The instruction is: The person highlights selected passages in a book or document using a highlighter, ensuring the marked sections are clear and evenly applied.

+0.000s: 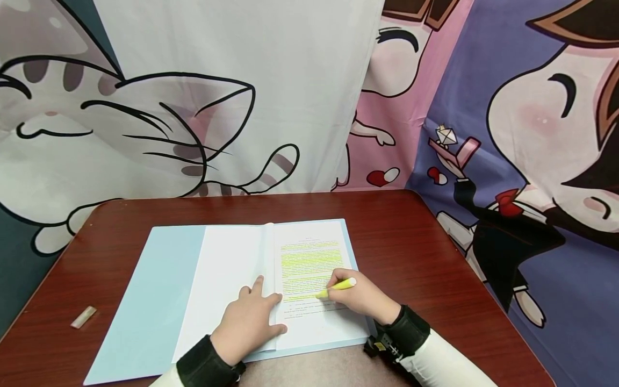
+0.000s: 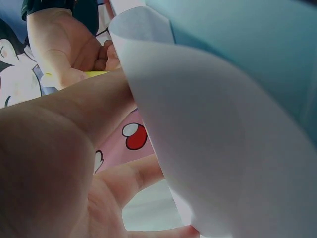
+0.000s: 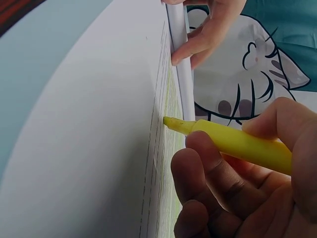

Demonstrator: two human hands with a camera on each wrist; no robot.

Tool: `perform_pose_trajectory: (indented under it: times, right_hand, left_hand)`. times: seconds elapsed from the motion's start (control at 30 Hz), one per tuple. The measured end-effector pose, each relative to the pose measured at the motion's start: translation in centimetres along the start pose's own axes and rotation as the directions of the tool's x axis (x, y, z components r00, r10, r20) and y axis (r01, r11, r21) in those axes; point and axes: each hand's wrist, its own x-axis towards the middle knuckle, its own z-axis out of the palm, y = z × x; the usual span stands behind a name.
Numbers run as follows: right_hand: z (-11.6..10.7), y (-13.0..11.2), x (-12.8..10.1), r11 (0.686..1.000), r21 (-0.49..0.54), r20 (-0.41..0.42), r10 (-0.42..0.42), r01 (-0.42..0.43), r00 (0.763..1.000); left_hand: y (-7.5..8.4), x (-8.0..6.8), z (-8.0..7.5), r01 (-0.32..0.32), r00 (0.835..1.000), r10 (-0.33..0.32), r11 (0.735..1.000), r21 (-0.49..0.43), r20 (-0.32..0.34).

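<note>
A yellow highlighter [image 1: 342, 284] is pinched between the thumb and fingers of my right hand [image 1: 360, 295]. Its chisel tip [image 3: 171, 122] meets the printed page [image 1: 319, 329] near the lowest highlighted line, with a few unmarked lines of print beneath. Yellow bands cover most of the text above. My left hand [image 1: 249, 321] rests with spread fingers across the inner seam of the open light-blue folder [image 1: 140, 301], its thumb on the printed page's edge. In the left wrist view, a curved white sheet [image 2: 198, 119] lies against the left fingertips.
A blank white page [image 1: 227, 269] fills the folder's left side. On the reddish-brown table [image 1: 387, 236], a small pale block [image 1: 84, 317] lies at the far left. Behind the table hang cartoon-printed cloths [image 1: 290, 97]. A beige surface [image 1: 309, 371] shows below the folder.
</note>
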Motion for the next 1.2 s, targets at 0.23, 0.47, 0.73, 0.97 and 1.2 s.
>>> perform_pose_trajectory:
  times: [0.23,0.47,0.73,0.97,1.2]
  right_hand:
    - [-0.3,0.2,-0.2,1.000,-0.021,-0.013,0.012,-0.012,1.000]
    - [-0.5,0.5,-0.3,0.999,-0.030,-0.034,0.012,-0.013,0.999]
    - [-0.9,0.8,-0.4,1.000,-0.020,-0.040,0.019,-0.019,0.999]
    - [-1.3,1.1,-0.6,1.000,-0.010,-0.031,0.019,-0.019,0.999]
    - [-1.7,1.3,-0.8,0.999,0.004,-0.027,0.032,-0.032,0.999]
  left_hand:
    - [0.0,0.0,0.1,-0.001,1.000,0.001,1.000,-0.003,-0.005]
    - [0.0,0.0,0.1,0.001,1.000,-0.001,1.000,-0.010,0.001]
    - [0.1,0.0,0.1,0.007,1.000,-0.007,1.000,-0.012,0.006]
    - [0.1,0.0,0.2,0.003,1.000,-0.003,1.000,-0.010,0.000]
    - [0.0,0.1,0.2,0.004,1.000,-0.003,1.000,-0.008,0.003]
